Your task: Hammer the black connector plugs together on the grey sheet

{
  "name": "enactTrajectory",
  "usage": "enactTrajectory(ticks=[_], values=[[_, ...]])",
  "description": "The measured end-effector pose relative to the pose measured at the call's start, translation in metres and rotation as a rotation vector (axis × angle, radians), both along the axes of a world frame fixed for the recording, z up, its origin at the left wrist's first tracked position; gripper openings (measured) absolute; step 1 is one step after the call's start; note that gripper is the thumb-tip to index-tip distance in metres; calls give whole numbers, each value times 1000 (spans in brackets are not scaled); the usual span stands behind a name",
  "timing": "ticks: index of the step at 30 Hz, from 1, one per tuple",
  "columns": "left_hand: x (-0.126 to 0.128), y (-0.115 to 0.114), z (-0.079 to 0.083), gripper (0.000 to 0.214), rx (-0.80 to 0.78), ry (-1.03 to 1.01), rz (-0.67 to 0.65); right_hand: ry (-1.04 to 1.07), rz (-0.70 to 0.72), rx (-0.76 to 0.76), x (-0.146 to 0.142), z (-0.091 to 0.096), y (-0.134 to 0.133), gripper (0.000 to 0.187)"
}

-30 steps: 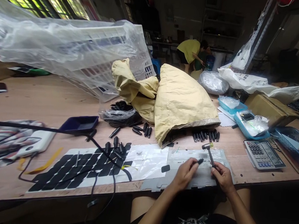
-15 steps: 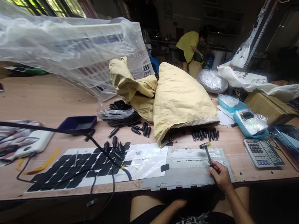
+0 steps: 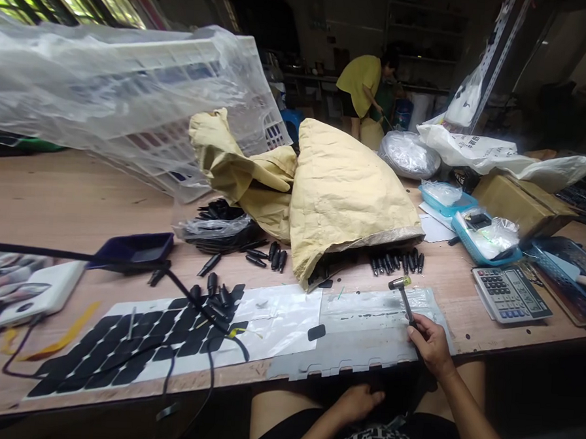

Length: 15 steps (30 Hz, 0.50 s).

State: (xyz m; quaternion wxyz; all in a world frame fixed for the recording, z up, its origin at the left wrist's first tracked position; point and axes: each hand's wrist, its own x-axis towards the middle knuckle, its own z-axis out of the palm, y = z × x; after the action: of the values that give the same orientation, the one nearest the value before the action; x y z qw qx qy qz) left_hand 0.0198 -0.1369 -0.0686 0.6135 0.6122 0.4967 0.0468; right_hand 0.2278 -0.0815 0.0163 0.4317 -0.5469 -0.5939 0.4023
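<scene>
My right hand (image 3: 432, 345) is closed round the handle of a small two-faced hammer (image 3: 401, 285), one face yellowish and the other black. The hammer's head is raised over a clear plastic mat (image 3: 365, 344) at the table's front edge. Low over my lap, just under that edge, is my left hand (image 3: 358, 404). Its fingers are curled together, and what they may hold is hidden. Beside the mat lies a white sheet with black rounded pads (image 3: 174, 331). Several black tapered parts (image 3: 223, 298) stand and lie on it.
Behind the mat leans a big tan paper sack (image 3: 353, 190), with black parts (image 3: 393, 261) lined up at its mouth. A calculator (image 3: 510, 293) and blue baskets (image 3: 488, 246) are at right. A black cable (image 3: 186, 283) crosses the left side. One person (image 3: 361, 85) bends over at the back.
My left hand has come up and forward over my lap, so more of it shows. The right hand still holds the hammer in nearly the same spot. The view has shifted slightly.
</scene>
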Motion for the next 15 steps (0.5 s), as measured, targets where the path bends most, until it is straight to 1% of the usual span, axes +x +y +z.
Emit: enactTrajectory(ticks=[1,3,4,5,6,7,8,9,10,11,12,13,14,15], values=[[-2,0,16,34,-5,-36,-54,6,-12,4,0,0,0,33],[-6,6,54,36,-30,-181,-210,17,-37,10,-1,0,-1,33],[-8,13,73,38,-71,-300,-271,21,-49,11,-1,0,-1,33],[-10,24,92,42,-125,-395,-287,24,-57,12,-2,0,-1,33],[-10,37,107,44,-133,-444,-253,25,-60,11,-2,-1,-2,34],[-10,53,118,43,-77,-461,-173,25,-61,9,-1,-1,-2,35],[-9,72,126,41,39,-437,-41,23,-59,7,-1,-1,-1,36],[-6,93,129,36,191,-375,124,19,-56,6,-1,-1,-1,36],[-4,114,129,32,335,-286,292,14,-53,7,-1,-1,-1,36],[-1,135,127,29,440,-172,440,10,-50,8,-1,-1,-1,36],[2,155,123,27,524,-58,556,9,-49,10,-1,-1,-1,35],[6,174,118,26,580,47,639,10,-47,12,-1,0,-1,35],[9,190,114,25,615,143,688,13,-45,13,-1,0,-1,34],[12,203,110,24,635,225,706,17,-43,13,-1,-1,-1,34]])
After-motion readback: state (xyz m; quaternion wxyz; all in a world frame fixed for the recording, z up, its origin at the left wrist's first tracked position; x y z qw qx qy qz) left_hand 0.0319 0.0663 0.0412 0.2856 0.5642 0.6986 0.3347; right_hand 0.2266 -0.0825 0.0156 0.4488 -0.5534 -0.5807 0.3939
